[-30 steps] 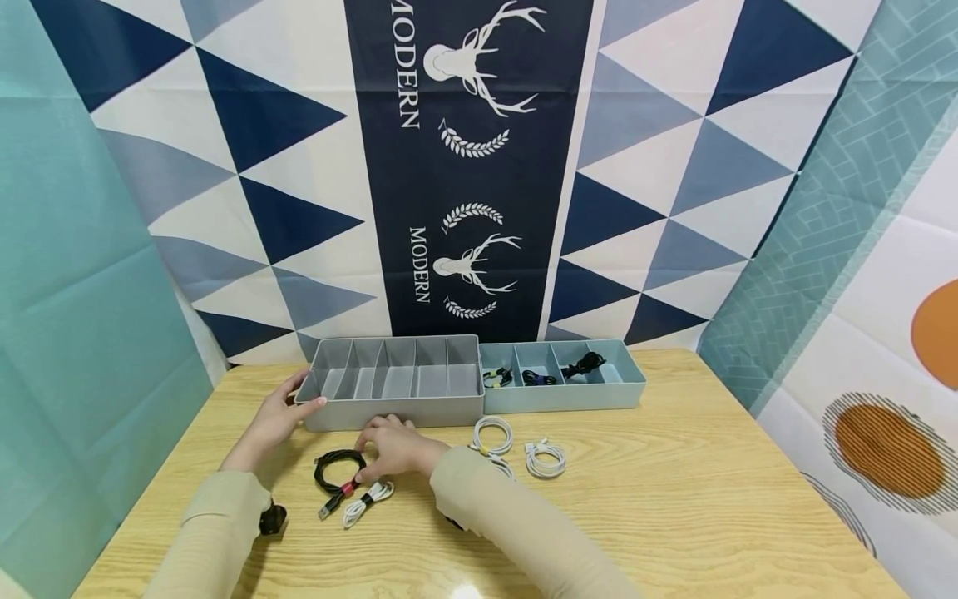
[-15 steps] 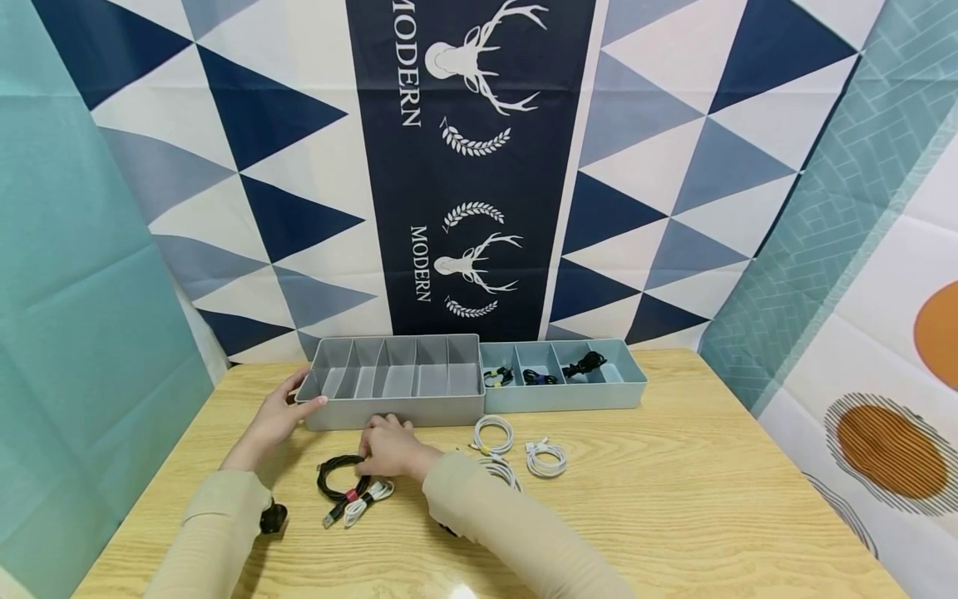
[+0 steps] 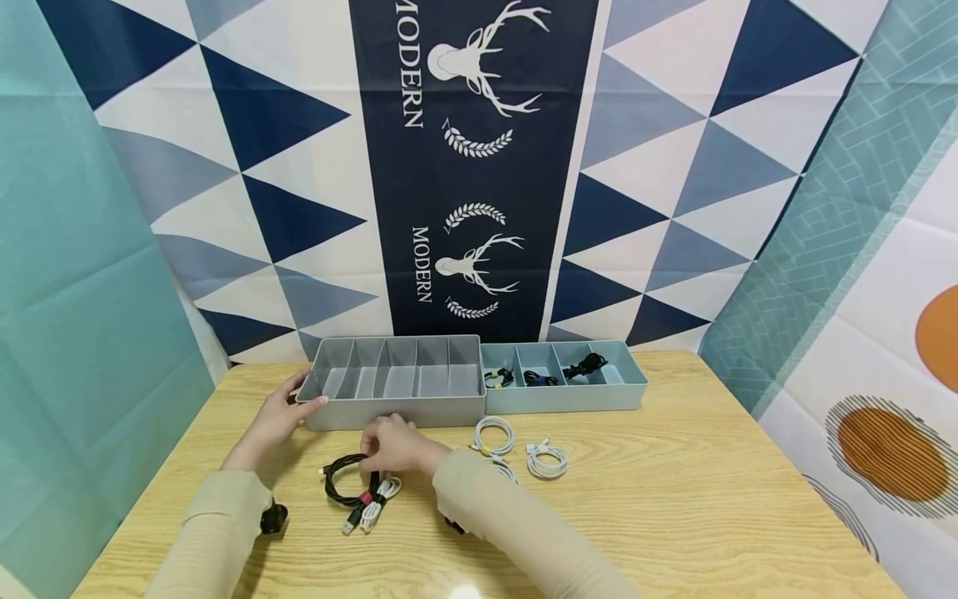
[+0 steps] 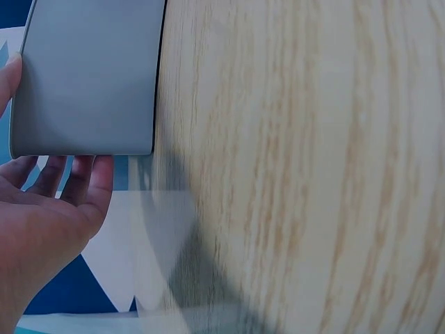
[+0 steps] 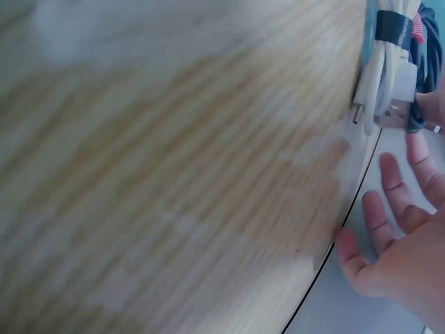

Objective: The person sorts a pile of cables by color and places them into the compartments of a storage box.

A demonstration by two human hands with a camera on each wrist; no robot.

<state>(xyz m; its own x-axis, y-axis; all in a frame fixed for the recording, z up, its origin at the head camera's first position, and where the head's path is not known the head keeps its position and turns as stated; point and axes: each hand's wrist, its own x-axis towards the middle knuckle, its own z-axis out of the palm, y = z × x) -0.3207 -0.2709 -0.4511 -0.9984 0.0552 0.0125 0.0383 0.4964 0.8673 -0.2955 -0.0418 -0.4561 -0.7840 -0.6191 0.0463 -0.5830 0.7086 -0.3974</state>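
Observation:
My left hand (image 3: 275, 420) grips the left end of a grey divided box (image 3: 404, 413), thumb on its front rim. In the left wrist view the fingers (image 4: 97, 182) lie against the end wall. In front of the box my right hand (image 3: 397, 445) pinches the coil of a black USB cable (image 3: 330, 480) with a red tie. Against that cable lies a white cable (image 3: 390, 485) with a black tie. The right wrist view catches the white cable (image 5: 376, 76) and part of the black cable (image 5: 432, 42) by the thumb; the other fingers are spread.
A light-blue divided box (image 3: 565, 400) adjoins the grey one on the right, with dark coiled cables (image 3: 540, 379) in its compartments. White coiled cables (image 3: 511, 434) lie before it, one of them further right (image 3: 548, 476). A patterned cloth backdrop (image 3: 464, 166) rises behind the table.
The black cable has shifted right with my right hand, and the white cable beside it has moved slightly right too. My left hand stays on the grey box.

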